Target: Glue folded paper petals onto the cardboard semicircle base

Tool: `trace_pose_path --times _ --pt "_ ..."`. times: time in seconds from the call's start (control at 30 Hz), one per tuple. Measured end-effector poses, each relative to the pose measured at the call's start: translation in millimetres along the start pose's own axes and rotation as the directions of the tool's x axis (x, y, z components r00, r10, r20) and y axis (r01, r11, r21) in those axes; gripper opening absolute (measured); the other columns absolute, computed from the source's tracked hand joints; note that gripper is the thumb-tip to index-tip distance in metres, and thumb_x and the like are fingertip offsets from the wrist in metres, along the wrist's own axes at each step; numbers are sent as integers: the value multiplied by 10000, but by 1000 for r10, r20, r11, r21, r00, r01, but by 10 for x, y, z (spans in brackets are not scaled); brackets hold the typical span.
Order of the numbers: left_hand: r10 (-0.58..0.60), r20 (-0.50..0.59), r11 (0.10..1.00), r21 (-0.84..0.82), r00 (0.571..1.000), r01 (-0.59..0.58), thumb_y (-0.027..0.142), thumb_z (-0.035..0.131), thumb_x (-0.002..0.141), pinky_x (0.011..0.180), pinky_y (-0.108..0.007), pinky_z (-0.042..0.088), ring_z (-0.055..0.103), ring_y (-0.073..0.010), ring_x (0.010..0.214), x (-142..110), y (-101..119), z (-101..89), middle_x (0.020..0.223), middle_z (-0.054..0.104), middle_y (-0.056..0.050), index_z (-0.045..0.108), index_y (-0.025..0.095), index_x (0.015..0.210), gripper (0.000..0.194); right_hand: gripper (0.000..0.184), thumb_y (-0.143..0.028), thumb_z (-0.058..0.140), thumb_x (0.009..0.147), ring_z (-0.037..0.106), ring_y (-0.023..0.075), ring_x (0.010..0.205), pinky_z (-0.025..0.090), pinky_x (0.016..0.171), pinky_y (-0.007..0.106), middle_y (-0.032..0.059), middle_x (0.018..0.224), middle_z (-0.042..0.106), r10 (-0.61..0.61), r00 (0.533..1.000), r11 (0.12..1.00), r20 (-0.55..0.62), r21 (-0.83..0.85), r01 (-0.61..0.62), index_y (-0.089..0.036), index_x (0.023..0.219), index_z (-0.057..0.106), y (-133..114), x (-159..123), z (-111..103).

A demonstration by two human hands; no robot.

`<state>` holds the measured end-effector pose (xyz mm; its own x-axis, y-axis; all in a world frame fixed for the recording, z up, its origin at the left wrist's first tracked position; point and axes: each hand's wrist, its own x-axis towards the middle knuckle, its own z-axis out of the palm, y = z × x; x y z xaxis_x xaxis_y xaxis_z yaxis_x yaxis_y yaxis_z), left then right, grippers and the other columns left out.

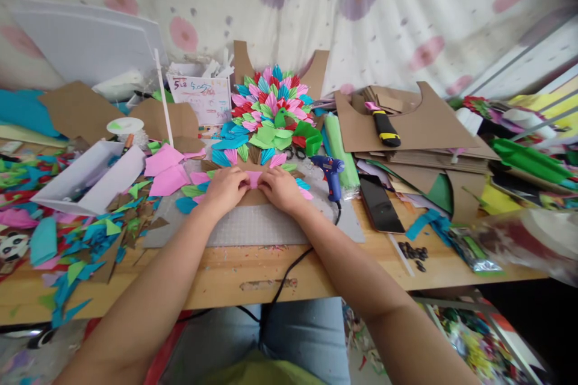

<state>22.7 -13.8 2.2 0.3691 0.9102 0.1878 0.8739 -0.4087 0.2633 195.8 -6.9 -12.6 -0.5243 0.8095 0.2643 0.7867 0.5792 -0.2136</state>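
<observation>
Between my two hands is a small piece of pink paper (254,179). The fingers of my left hand (227,186) pinch its left end, and my right hand (280,187) has hold of its right end. Under the hands lies a piece of brown cardboard (253,197), edged with pleated paper petals in pink, blue, green and brown. It rests on a grey cutting mat (257,228). Behind it stands a dense bunch of colourful pleated petals (275,96). A blue hot glue gun (332,175) is right of my right hand.
Paper scraps (97,240) and a white box (90,177) spread on the left. Pink sheets (167,171) lie near the mat. To the right are a phone (382,204), stacked cardboard (406,126), a yellow-black cutter (385,128) and small black pieces (413,251). A black cord (289,274) crosses the table's front edge.
</observation>
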Motion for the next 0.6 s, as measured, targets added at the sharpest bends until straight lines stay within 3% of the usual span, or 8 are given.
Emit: trace_pose_path --times 0.13,0.37,0.6 --pt "-32 -23 999 -32 999 32 158 552 775 729 -299 397 568 -170 778 22 11 32 839 643 -33 647 182 803 101 191 -189 503 864 532 192 896 372 797 288 76 954 652 67 998 998 17 12 -67 -147 1004 626 -27 -1 -35" --pt "-74 -21 997 14 997 74 196 560 778 737 -324 401 571 -199 799 36 7 51 822 648 -43 662 188 795 104 180 -179 485 867 530 195 909 371 803 282 81 948 637 56 998 998 25 -22 -55 -148 913 656 -37 13 -6" --pt "-25 -33 1000 15 999 26 140 539 764 771 -317 413 559 -208 856 37 15 48 836 640 -51 641 179 738 112 211 -162 473 866 544 194 909 380 803 282 78 974 646 79 997 997 26 -19 -79 -145 1003 632 -48 20 -11"
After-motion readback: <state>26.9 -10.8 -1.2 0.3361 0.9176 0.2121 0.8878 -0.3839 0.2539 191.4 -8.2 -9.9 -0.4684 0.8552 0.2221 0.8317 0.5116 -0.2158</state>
